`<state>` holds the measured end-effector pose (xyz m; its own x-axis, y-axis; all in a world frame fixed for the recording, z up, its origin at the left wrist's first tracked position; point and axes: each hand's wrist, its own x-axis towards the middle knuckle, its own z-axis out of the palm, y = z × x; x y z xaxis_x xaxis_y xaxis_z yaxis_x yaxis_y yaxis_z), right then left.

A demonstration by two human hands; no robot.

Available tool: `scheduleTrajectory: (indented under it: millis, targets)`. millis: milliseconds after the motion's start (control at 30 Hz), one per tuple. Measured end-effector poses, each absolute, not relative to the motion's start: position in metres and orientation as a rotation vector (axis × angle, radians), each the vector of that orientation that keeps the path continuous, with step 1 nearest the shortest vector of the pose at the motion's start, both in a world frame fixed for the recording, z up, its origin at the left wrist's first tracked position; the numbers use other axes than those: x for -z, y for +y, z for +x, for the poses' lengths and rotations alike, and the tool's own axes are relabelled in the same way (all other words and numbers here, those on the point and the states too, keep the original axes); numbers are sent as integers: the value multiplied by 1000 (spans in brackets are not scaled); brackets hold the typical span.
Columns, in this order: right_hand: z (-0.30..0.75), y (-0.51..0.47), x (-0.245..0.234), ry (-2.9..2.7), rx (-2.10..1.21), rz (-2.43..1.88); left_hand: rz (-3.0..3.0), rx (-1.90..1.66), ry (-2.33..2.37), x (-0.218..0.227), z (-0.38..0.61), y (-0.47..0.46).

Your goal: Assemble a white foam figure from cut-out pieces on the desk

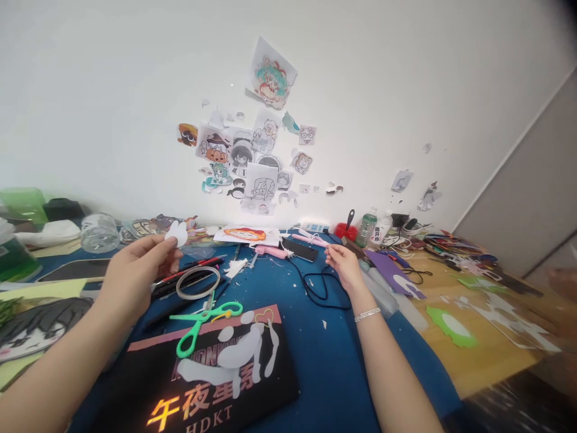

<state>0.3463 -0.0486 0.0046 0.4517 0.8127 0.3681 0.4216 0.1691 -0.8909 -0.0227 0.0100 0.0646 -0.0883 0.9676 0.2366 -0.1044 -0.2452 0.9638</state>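
If the middle of the view is the clock's centre, the left hand [135, 264] is between eight and nine o'clock, its thumb and finger pinching one white cutout [179, 233]. Near eight lies one ring [198, 297]; at half past seven, one pair of scissors [204, 316], partly over one folder [282, 385] with several white pieces [238, 353], whose number I cannot tell. Near four, the right hand [346, 264] pinches the end of one pink stick [311, 239]. About three stand two bottles [368, 227].
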Motion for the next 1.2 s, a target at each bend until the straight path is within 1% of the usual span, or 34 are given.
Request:
scheduleTrajectory:
  millis: [233, 433, 633, 800, 933, 1067, 1200]
  targets:
    - [326, -50, 4, -1372, -533, -1643, 1251, -1491, 1055, -64, -23, 11]
    - [313, -50, 8, -1439, -507, -1731, 1232, -1498, 1061, -65, -24, 11]
    - [322, -47, 2, -1316, -408, -1756, 1225, -1499, 1049, -65, -25, 12]
    - [311, -52, 1, -1642, -37, -1826, 1240, -1502, 1050, -65, -25, 12]
    - [294, -54, 6, -1912, -24, -1855, 1240, -1504, 1058, -65, -25, 12]
    - [287, -53, 10, -1969, -23, -2012, 1250, -1503, 1066, -66, -24, 12]
    - [286, -51, 11, -2005, -51, -2024, 1251, -1491, 1057, -67, -25, 11]
